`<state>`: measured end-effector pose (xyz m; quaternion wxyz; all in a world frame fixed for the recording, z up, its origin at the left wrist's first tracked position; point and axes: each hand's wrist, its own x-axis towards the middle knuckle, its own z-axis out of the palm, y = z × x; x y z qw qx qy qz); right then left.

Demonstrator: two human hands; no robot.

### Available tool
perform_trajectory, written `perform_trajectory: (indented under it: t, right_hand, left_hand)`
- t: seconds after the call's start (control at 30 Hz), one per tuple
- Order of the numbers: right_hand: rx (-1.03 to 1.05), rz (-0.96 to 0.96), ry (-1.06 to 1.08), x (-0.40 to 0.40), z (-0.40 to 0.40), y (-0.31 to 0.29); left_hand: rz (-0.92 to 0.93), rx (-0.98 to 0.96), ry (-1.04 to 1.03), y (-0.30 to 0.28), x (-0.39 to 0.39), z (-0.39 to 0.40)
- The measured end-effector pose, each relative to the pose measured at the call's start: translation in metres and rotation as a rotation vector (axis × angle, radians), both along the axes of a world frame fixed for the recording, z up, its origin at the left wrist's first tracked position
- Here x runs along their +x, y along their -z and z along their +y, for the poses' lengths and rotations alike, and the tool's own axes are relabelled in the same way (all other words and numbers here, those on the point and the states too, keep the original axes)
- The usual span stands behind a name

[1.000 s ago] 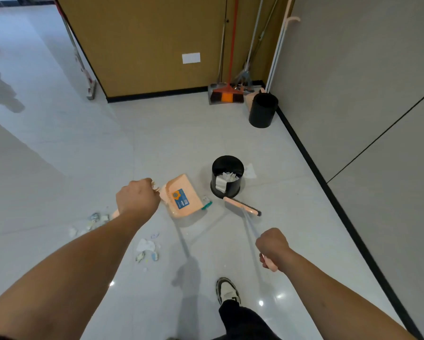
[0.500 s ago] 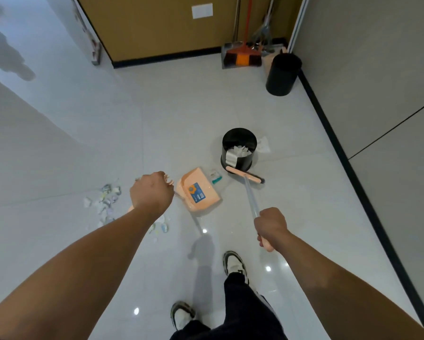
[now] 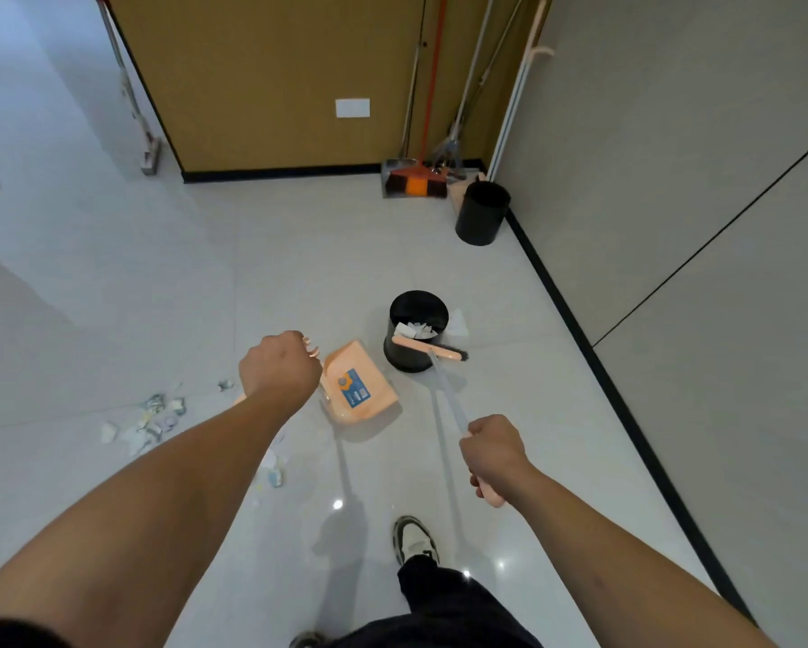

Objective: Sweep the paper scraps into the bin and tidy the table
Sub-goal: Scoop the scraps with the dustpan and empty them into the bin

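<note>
My left hand [image 3: 278, 369] grips the handle of an orange dustpan [image 3: 359, 390] with a blue label, held above the floor left of a small black bin [image 3: 416, 350]. White paper pieces lie inside the bin. My right hand [image 3: 493, 453] is closed on the long handle of a broom whose peach head [image 3: 427, 347] sits against the bin's front rim. A cluster of paper scraps [image 3: 151, 416] lies on the tiles to the left, and more scraps [image 3: 273, 472] show under my left forearm. One white scrap [image 3: 458, 322] lies behind the bin.
A second black bin [image 3: 482, 219] stands in the far corner beside several leaning brooms and a dustpan [image 3: 413, 180]. A mop [image 3: 148, 156] leans at the far left. The grey wall and its black baseboard [image 3: 603, 367] run along the right. My shoe [image 3: 413, 540] is below.
The dustpan has shifted a little left and away from the bin. The broom head has come up against the bin's front rim. The camera view has moved.
</note>
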<state>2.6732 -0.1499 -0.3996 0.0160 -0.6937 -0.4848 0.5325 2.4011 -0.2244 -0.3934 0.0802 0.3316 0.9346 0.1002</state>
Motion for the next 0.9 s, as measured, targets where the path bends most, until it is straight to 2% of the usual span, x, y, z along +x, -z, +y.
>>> perform_trajectory:
  t: [0.23, 0.6, 0.9]
  right_hand:
    - [0.044, -0.01, -0.028, 0.002, -0.023, -0.009]
    - [0.088, -0.008, -0.07, 0.0, -0.033, -0.024]
    - [0.193, -0.004, 0.007, 0.015, -0.031, -0.02]
  left_hand:
    - [0.037, 0.071, 0.037, -0.013, -0.003, -0.013]
    - [0.03, 0.032, 0.044, -0.018, -0.001, -0.031]
    - [0.046, 0.024, 0.092, -0.019, 0.009, -0.03]
